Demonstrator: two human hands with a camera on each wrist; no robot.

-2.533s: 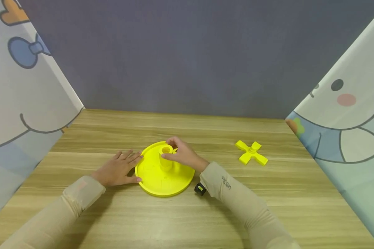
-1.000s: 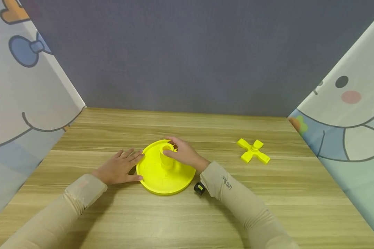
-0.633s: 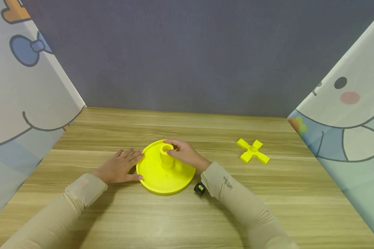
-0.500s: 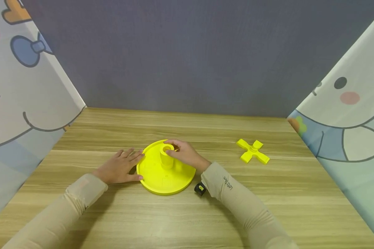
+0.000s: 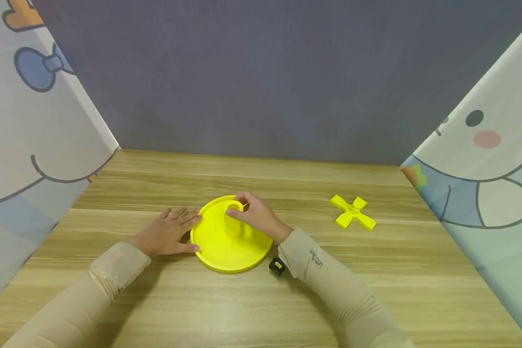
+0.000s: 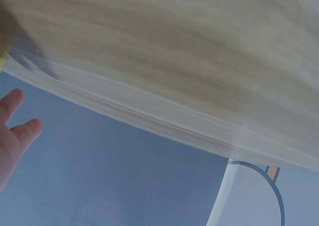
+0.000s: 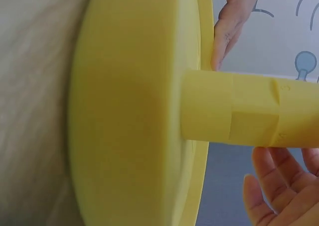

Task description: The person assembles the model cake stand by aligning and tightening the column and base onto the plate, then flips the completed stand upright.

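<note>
Head view: the right hand (image 5: 259, 216) grips an upright yellow tube (image 5: 232, 227) near its top, between thumb and curled fingers. Directly below those fingers, the tube stands on a round yellow tray (image 5: 217, 257). To their left, the left hand (image 5: 165, 235), fingers spread open, touches the tray's rim. Well to the right of the gripping fingers, a yellow cross-shaped piece (image 5: 354, 211) lies on the wooden surface (image 5: 226, 309).

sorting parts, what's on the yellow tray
On the tray, a tube stands upright, gripped near its top by the right hand; the left hand touches the tray's edge. The tube covers what's under it; the right hand hides part of the tray from above.
</note>
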